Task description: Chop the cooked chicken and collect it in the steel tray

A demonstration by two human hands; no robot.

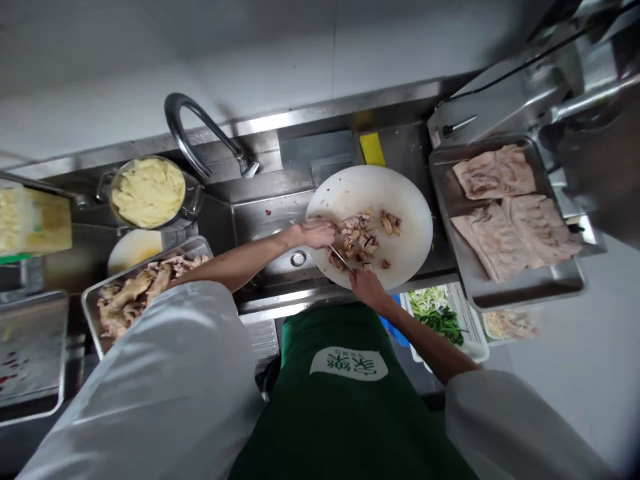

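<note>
So, the cutting looks partly done: chopped brown meat [367,241] lies just right of the left hand [318,233].
I see the right hand [368,287] gripping a thin steel-bladed knife [342,259] over a round white board [417,220]; I cannot tell whether the left grips anything. Larger brown meat chunks [131,293], left of both hands in a rectangular metal tray [93,327], look uncut.

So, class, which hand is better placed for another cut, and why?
Probably the right hand: it grips the knife over the board. The left hand is by the meat, near the knife's far end, so it seems better placed for steadying.
</note>
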